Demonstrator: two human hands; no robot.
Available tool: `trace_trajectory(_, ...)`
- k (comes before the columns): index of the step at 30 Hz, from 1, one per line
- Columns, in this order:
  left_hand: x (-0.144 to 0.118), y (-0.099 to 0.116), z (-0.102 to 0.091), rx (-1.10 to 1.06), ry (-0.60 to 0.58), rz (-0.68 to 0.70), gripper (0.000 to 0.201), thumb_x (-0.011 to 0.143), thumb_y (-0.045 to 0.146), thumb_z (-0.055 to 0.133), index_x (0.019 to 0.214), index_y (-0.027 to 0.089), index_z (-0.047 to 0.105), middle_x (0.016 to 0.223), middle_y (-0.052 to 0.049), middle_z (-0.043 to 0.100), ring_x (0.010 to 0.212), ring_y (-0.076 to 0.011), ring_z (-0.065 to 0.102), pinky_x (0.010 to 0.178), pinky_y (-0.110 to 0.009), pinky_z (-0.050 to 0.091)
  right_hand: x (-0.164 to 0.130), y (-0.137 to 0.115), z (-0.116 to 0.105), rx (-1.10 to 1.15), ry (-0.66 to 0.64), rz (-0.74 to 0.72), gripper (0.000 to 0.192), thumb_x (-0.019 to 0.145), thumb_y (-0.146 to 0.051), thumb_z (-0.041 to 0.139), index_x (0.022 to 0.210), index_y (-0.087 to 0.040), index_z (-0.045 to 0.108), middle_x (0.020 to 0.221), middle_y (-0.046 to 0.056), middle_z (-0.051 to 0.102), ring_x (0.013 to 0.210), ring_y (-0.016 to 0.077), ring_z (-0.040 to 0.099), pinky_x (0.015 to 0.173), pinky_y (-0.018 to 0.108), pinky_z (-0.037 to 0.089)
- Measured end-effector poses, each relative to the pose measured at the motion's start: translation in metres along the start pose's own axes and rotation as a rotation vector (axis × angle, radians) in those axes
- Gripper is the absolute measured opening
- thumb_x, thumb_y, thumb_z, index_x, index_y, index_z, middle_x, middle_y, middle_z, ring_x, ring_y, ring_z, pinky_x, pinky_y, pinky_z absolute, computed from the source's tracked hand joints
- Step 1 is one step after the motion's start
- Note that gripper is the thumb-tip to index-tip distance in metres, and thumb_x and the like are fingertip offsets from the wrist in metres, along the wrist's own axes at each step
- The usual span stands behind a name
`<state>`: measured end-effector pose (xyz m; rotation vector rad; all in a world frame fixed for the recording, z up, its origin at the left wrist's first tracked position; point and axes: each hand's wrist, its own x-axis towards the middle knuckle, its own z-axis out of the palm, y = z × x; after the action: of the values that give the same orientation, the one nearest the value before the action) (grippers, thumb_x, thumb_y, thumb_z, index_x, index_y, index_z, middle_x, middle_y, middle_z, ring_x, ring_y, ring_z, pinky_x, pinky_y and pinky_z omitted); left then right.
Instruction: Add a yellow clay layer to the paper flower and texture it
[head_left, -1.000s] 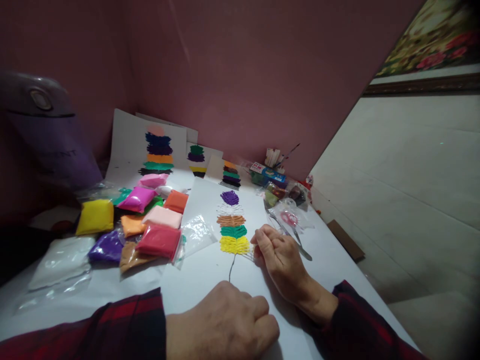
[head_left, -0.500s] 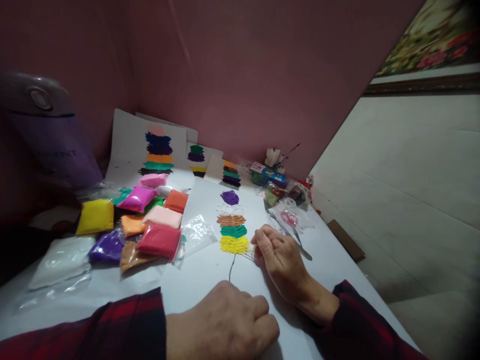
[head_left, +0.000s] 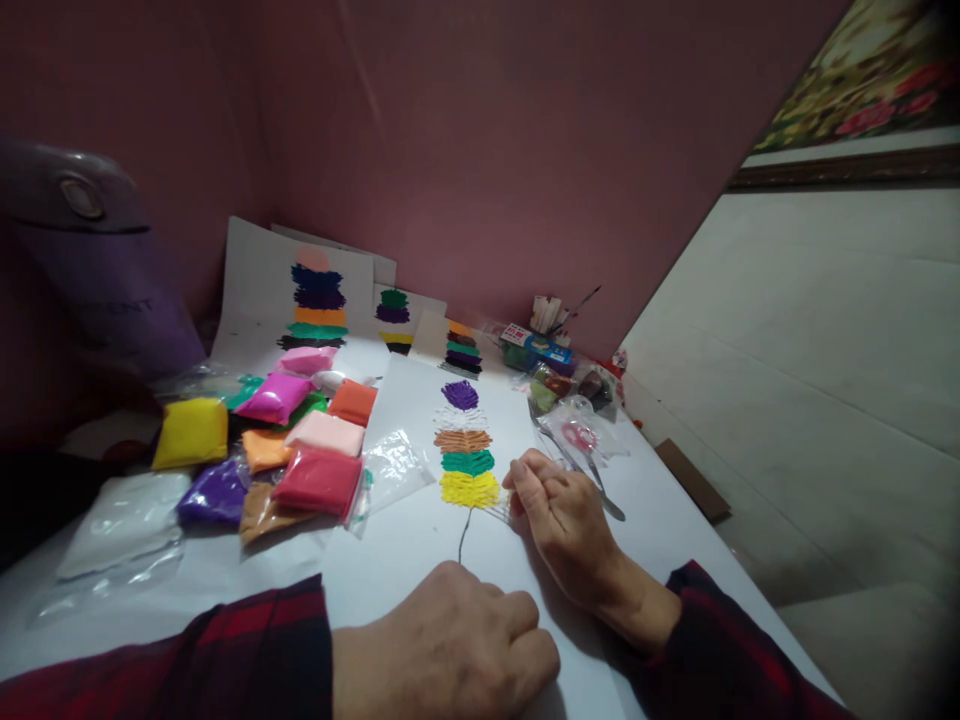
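A white paper sheet (head_left: pixel 420 545) lies on the table with a column of textured clay patches: purple (head_left: pixel 460 395), brown-orange (head_left: pixel 462 440), green (head_left: pixel 467 462) and yellow (head_left: pixel 469 489). A thin black stem line (head_left: pixel 463 535) runs down from the yellow patch. My right hand (head_left: pixel 566 525) rests on the sheet just right of the yellow patch. Its fingers pinch a small pale pronged tool (head_left: pixel 499 512) whose tip lies at that patch's lower right edge. My left hand (head_left: pixel 446 650) is a closed fist pressed on the sheet's near edge, holding nothing visible.
Several clay packets lie at left, among them yellow (head_left: pixel 190 432), red (head_left: pixel 318 481) and purple (head_left: pixel 214 494). Finished sheets (head_left: pixel 315 290) lean on the pink wall. Bagged scissors (head_left: pixel 579 436), a metal tool (head_left: pixel 604 497) and a box of supplies (head_left: pixel 536 347) sit at right.
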<state>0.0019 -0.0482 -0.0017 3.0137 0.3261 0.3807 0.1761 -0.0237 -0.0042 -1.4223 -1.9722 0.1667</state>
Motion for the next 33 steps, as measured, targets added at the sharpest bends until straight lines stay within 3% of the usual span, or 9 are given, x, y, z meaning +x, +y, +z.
trace_trajectory(24, -0.0008, 0.0010, 0.0013, 0.015, 0.002, -0.001, 0.013, 0.087, 0.011, 0.058, 0.081, 0.019, 0.049, 0.078, 0.002, 0.062, 0.055, -0.0140, 0.053, 0.043, -0.029, 0.038, 0.0005, -0.0003, -0.0003, 0.010, -0.017, 0.011, 0.039, 0.100, -0.031, 0.031, 0.071, -0.021, 0.054, 0.061, 0.001, 0.055, 0.054, 0.0147, 0.055, 0.057, 0.029, 0.041)
trace_trajectory(33, -0.0002, 0.0002, 0.0000, 0.022, 0.007, -0.009, 0.012, 0.088, 0.011, 0.057, 0.082, 0.018, 0.050, 0.078, 0.002, 0.062, 0.055, -0.0145, 0.053, 0.043, -0.030, 0.040, 0.0005, -0.0004, -0.0005, -0.039, -0.022, -0.014, 0.038, 0.100, -0.030, 0.029, 0.067, -0.022, 0.047, 0.061, 0.000, 0.054, 0.054, 0.0143, 0.055, 0.057, 0.028, 0.039)
